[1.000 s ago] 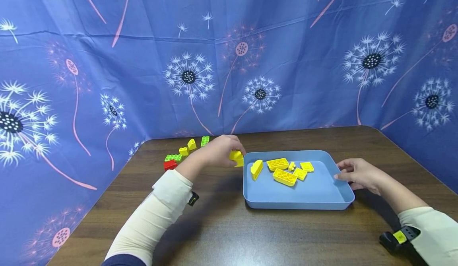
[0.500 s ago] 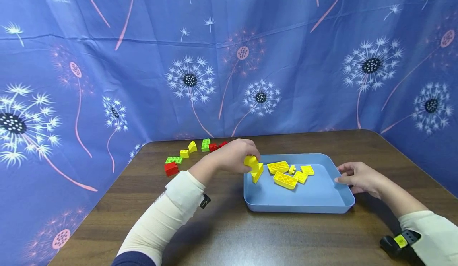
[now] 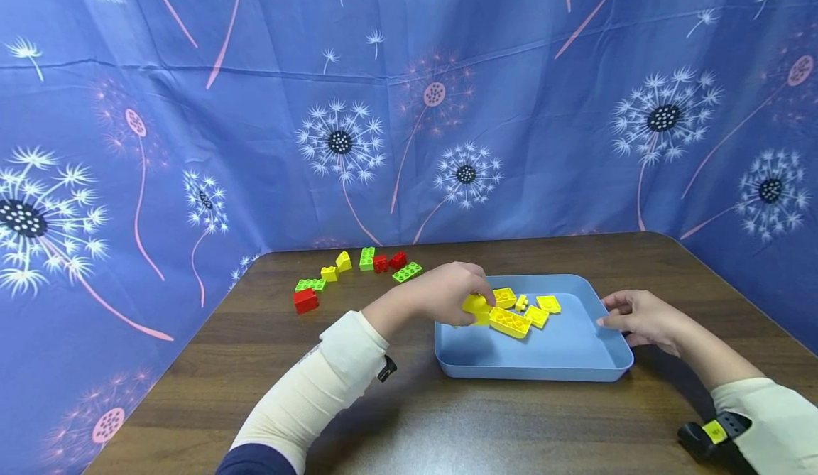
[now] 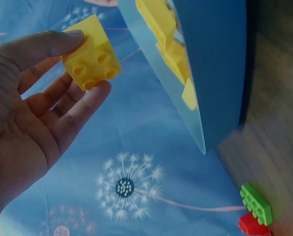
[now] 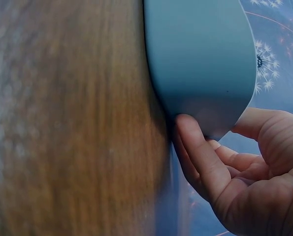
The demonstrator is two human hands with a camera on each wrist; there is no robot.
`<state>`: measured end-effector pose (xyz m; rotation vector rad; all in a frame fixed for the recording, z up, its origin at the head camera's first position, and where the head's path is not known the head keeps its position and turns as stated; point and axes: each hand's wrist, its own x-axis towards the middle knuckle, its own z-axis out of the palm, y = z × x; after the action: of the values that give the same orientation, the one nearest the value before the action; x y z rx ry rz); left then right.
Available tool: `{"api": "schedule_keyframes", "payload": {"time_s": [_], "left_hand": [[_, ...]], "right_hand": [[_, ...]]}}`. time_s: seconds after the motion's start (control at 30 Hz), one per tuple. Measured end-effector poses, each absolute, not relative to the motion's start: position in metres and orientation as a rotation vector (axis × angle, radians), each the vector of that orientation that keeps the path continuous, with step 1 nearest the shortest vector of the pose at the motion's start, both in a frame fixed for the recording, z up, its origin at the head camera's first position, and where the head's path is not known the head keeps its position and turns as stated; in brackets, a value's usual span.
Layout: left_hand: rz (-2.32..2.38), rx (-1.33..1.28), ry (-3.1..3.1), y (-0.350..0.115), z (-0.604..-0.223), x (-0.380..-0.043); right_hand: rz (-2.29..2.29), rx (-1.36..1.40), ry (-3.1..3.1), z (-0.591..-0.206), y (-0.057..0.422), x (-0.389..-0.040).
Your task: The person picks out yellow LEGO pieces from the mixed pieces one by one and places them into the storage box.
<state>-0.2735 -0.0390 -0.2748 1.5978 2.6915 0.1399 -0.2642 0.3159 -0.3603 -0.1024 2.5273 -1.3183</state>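
Note:
Over the left part of the blue tray, my left hand pinches a yellow toy brick between thumb and fingers. The left wrist view shows several round studs on that brick. Inside the tray lie more yellow pieces, among them a long brick, a small flat square piece and another square piece. My right hand grips the tray's right wall, thumb over the rim and fingers against the outside. In the right wrist view its fingertips press low on the outer wall.
At the back left of the wooden table lie loose bricks: a red one, green ones such as the studded brick, and a small yellow one. A blue dandelion-print cloth hangs behind the table.
My left hand has moved right with the yellow brick, from beside the tray's left wall to over its inside. Red and green bricks behind that arm have come into view. The right hand keeps its grip.

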Motion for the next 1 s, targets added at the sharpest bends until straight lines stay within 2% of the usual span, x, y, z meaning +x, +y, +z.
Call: {"api": "schedule_keyframes", "payload": {"time_s": [0.63, 1.0], "left_hand": [[-0.051, 1.51, 2.605, -0.031, -0.314, -0.272], [-0.089, 1.484, 2.635, -0.034, -0.323, -0.275]], "right_hand": [[-1.313, -0.098, 2.532, -0.359, 0.315, -0.264], [-1.324, -0.117, 2.533, -0.36, 0.316, -0.263]]}}
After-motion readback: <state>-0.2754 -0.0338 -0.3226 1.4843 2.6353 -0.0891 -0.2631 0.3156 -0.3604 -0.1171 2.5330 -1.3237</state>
